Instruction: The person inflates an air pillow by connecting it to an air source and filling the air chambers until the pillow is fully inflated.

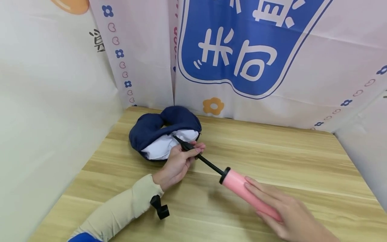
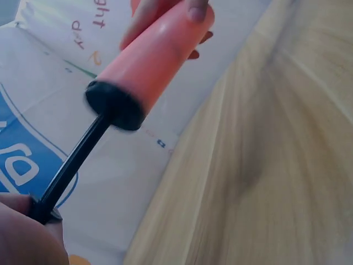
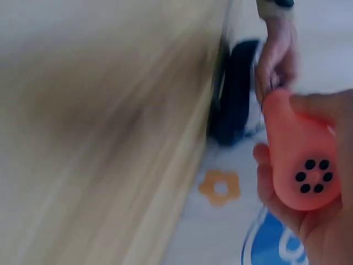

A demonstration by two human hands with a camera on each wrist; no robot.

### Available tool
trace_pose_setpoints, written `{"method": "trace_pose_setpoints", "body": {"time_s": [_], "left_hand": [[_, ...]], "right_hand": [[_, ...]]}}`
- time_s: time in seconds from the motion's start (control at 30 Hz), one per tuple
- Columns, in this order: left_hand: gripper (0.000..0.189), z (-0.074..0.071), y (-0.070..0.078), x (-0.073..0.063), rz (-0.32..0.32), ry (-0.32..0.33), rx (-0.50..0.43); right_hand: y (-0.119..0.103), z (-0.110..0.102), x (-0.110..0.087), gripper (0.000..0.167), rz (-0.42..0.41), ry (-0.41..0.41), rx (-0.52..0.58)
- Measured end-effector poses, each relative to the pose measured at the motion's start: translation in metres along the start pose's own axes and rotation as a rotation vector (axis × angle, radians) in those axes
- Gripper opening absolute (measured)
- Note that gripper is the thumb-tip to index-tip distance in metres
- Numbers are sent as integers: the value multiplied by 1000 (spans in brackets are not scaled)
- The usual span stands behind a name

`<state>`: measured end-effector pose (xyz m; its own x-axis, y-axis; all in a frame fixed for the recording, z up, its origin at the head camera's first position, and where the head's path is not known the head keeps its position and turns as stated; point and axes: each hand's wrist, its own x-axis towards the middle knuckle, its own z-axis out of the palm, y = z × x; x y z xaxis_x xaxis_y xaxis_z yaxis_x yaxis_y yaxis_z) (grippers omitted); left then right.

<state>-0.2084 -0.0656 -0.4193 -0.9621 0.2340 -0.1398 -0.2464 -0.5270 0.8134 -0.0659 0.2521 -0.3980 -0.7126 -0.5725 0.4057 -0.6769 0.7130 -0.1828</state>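
Note:
A navy U-shaped neck pillow (image 1: 145, 131) lies at the back left of the table, its cover open along the front edge over a white inner part (image 1: 156, 147). My left hand (image 1: 176, 166) grips the black nozzle end of a pink hand pump (image 1: 242, 186), its thin tip meeting the white part. Around the pink barrel curls my right hand (image 1: 291, 213). Between barrel and nozzle end a length of black rod (image 2: 74, 160) shows. In the right wrist view the barrel's rounded end (image 3: 314, 190) has several dark holes, with fingers and thumb on either side.
The wood-grain table (image 1: 272, 148) ends at a printed backdrop (image 1: 145, 50) behind the pillow. White sheeting (image 1: 51, 101) rises along the left side. A small black device (image 1: 160, 208) hangs at the left wrist, close over the table.

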Motion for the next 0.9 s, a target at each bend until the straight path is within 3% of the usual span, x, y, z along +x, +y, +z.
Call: {"method": "trace_pose_setpoints", "body": {"time_s": [0.13,0.27,0.37,0.47,0.57,0.73,0.8,0.9], "left_hand": [[23,7,-2,0,-9,88,-26],[22,26,-18,-5,-52,128,3],[25,30,-27,-9,-56,129,35],[26,23,-29,-13,-49,112,61],[25,16,-27,-10,-40,86,78],[28,8,-18,-3,-29,4,38],[27,7,-16,-2,-31,16,9],[23,9,-16,-4,-39,85,-16]], "right_hand": [[0,-12,0,53,-18,53,-12],[-15,1,26,46,-72,159,-104],[-23,18,46,60,-72,194,-153],[-23,35,52,76,-87,174,-141],[-17,41,42,75,-86,110,-104],[-5,15,5,75,-12,17,-15],[-1,3,-6,75,-8,15,24],[-1,-8,-11,72,-15,47,37]]}}
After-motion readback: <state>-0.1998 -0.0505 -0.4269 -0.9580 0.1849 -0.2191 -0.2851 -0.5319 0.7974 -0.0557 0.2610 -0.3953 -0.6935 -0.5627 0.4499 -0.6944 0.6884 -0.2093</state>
